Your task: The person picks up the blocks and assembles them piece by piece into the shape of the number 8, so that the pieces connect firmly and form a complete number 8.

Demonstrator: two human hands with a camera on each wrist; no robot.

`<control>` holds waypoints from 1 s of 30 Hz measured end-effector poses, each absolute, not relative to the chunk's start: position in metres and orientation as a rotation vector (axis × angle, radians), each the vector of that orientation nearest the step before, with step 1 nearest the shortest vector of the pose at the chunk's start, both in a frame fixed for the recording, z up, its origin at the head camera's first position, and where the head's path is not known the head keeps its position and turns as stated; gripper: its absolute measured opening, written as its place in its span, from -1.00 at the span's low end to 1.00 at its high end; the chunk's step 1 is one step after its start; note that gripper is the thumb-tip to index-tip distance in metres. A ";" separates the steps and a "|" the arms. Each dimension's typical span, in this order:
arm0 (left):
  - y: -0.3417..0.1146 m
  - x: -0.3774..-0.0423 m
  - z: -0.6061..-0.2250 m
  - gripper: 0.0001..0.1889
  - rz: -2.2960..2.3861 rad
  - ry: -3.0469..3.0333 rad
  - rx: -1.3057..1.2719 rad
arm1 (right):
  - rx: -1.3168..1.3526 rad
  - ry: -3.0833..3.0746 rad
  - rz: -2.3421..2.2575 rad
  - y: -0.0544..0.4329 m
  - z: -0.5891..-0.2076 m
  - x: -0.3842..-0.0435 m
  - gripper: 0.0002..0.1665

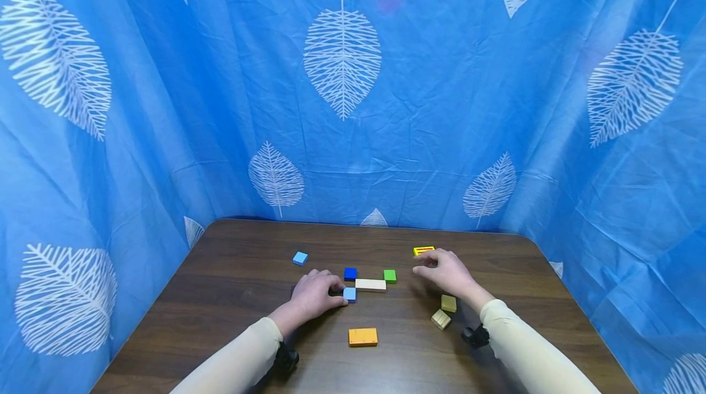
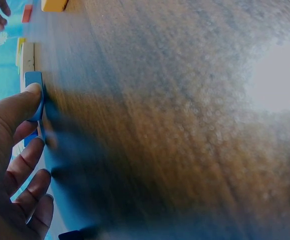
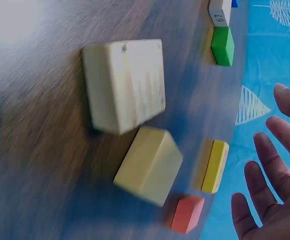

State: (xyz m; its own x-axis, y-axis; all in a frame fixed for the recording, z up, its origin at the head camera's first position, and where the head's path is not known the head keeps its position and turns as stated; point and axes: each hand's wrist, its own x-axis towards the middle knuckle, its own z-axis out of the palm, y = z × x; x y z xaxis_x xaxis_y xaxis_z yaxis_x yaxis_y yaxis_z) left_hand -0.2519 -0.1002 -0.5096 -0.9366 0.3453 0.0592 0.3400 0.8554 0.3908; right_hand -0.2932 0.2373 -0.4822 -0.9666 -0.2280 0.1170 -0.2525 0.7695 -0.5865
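My left hand (image 1: 317, 295) pinches a light blue block (image 1: 350, 295) between thumb and forefinger. In the left wrist view the thumb presses on that block (image 2: 34, 79). Beside it a cream-white long block (image 1: 371, 285) lies on the table, with a dark blue block (image 1: 350, 274) at its left end and a green block (image 1: 390, 276) at its right. Over the right side hovers my right hand (image 1: 445, 270), fingers loosely spread and holding nothing. Just beyond its fingers lies a yellow block with red stripes (image 1: 424, 250). A red block (image 3: 187, 214) shows in the right wrist view.
Two plain wooden blocks (image 1: 449, 303) lie below my right forearm. An orange block (image 1: 363, 337) rests near the front, and another light blue block (image 1: 300, 258) at the back left. Blue leaf-patterned cloth (image 1: 342, 167) hangs behind the brown table (image 1: 231, 271).
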 end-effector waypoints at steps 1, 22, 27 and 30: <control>-0.100 -0.252 -0.510 -0.71 0.631 3.014 0.559 | 0.390 -2.908 0.966 0.241 -0.482 -0.292 -0.60; -0.101 -0.253 -0.513 -0.71 0.629 3.022 0.567 | 0.317 -2.884 0.954 0.302 -0.496 -0.249 -0.55; -0.101 -0.254 -0.514 -0.71 0.625 3.031 0.571 | 0.313 -2.897 0.942 0.307 -0.501 -0.244 -0.51; -0.100 -0.255 -0.514 -0.70 0.628 3.028 0.566 | 0.301 -2.932 0.926 0.309 -0.504 -0.241 -0.46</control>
State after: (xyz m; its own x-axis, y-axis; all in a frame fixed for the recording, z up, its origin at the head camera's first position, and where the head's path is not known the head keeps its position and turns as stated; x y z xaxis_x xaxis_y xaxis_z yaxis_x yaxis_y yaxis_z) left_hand -0.2546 -0.0996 -0.5141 -0.9352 0.3462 0.0741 0.3471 0.8555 0.3842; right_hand -0.2410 0.3095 -0.5036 -0.9797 -0.1692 0.1078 -0.2004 0.8014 -0.5635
